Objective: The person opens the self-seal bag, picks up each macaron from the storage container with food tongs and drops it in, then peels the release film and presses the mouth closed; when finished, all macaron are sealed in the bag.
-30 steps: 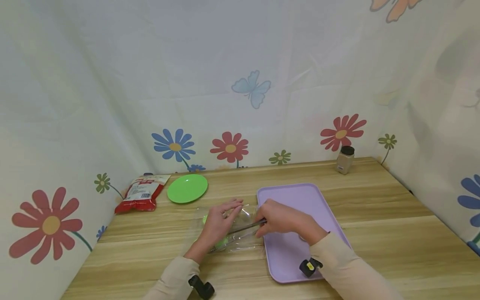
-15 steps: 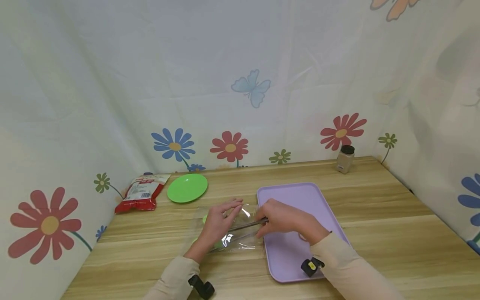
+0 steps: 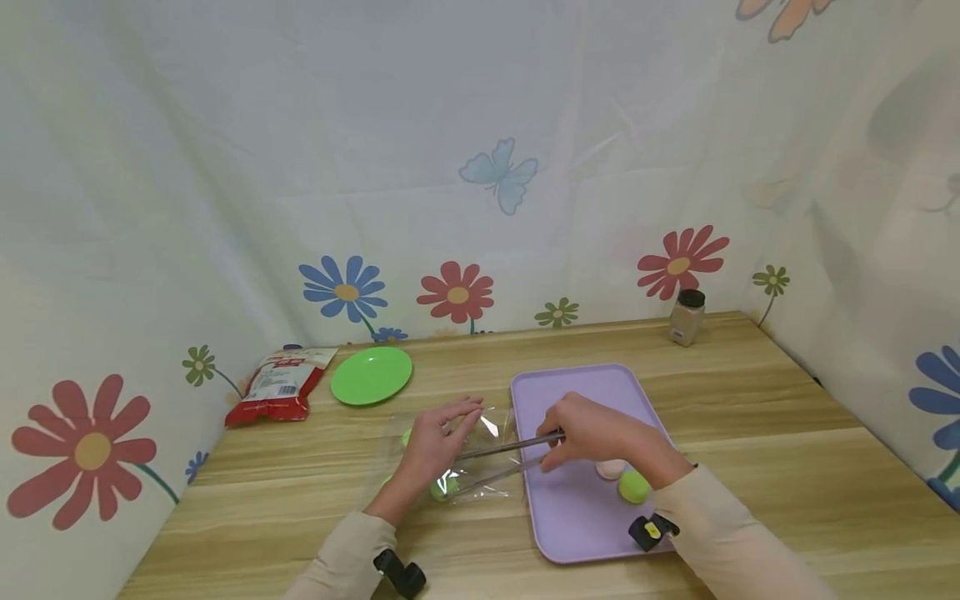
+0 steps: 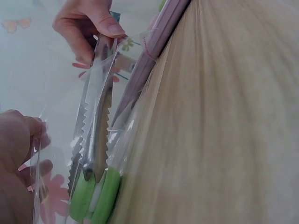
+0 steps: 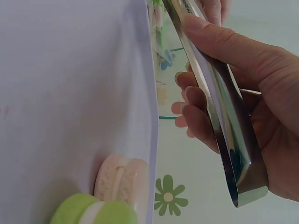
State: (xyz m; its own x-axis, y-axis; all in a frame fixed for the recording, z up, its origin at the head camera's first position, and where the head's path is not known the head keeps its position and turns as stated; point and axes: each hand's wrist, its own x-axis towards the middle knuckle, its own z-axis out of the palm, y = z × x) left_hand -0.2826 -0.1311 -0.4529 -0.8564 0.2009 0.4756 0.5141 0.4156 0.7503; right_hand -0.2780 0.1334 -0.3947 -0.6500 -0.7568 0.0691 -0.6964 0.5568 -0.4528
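My right hand (image 3: 596,429) holds metal tongs (image 3: 510,447) over the left edge of the lilac tray (image 3: 573,525). The tongs' serrated ends reach into a clear plastic bag (image 3: 501,423) lying on the table. Inside it, their tips are right at a green macaron (image 4: 110,196), as the left wrist view shows. My left hand (image 3: 431,446) pinches the film of the bag at its upper side and covers part of the contents. On the tray, below my right forearm, a pale pink macaron (image 5: 121,179) sits beside a green macaron (image 5: 93,210).
A green plate (image 3: 371,375) lies behind the bag. To its left rests a red and white packet (image 3: 281,387). A jar with a black lid (image 3: 687,318) stands near the back right table edge. Flower-printed cloth walls hang behind and at both sides.
My right hand has shifted right with the tongs, whose arms now stand wider apart. The macarons on the tray have come into fuller view. My left hand stays at the bag.
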